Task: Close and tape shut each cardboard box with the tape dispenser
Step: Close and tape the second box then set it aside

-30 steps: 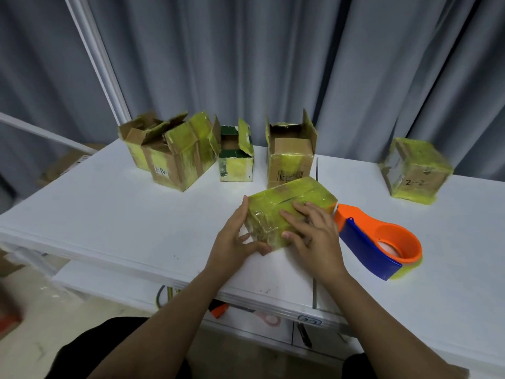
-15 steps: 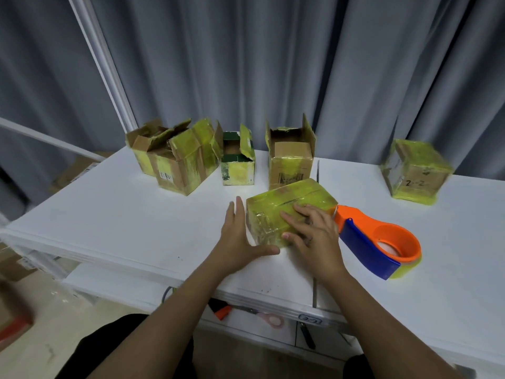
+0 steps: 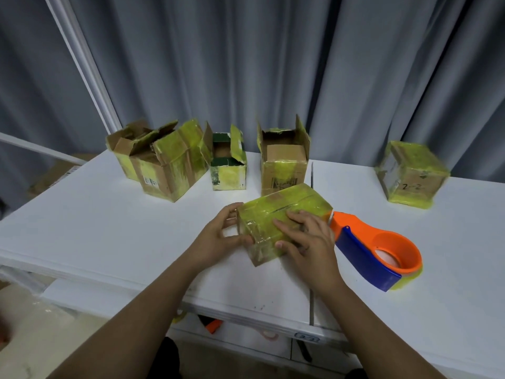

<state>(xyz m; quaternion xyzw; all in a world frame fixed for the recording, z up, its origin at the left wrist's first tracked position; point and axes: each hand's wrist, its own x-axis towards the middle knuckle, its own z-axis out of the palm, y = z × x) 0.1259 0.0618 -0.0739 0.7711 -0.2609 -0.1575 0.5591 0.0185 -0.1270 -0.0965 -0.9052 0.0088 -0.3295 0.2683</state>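
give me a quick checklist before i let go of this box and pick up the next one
1. Flaps of the taped box closed flat: ok, the top is covered in yellow tape.
2. Tape pressed down at the near end: cannot tell, the left hand and right hand cover part of it.
3. Tape dispenser within reach: ok, it lies on the table just right of the box.
4. Open boxes left: not ok, four stand open at the back, the nearest being the open box behind this one.
5. Finished box set apart: ok, it sits far right.
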